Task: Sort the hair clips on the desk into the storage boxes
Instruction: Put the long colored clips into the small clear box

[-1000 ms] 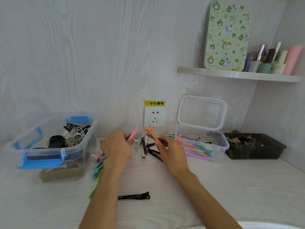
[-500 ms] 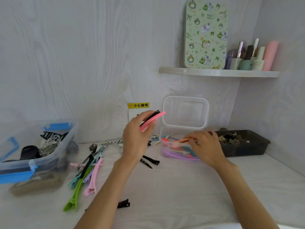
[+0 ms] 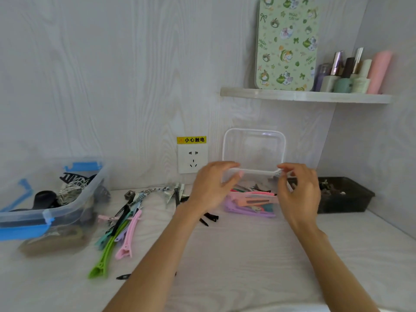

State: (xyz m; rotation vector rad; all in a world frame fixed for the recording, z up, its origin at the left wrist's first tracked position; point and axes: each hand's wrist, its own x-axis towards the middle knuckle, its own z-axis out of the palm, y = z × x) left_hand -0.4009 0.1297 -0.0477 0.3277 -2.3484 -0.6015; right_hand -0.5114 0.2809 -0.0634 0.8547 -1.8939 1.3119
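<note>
From the head view, both hands are now hovering over the small clear box [image 3: 249,199] at the far middle of the desk [image 3: 247,255]. The left hand [image 3: 210,188], which half a second ago was carrying a pink clip, is now holding nothing, its fingers spread loosely; the right hand [image 3: 298,192] is likewise relaxed, with its fingertips curled near the box rim and pinching nothing that I can make out. A pink clip [image 3: 254,198] is lying inside on top of the others, so that drop looks done. The loose clips [image 3: 119,226] are waiting at the near left, beside the blue-latched box [image 3: 48,212].
</note>
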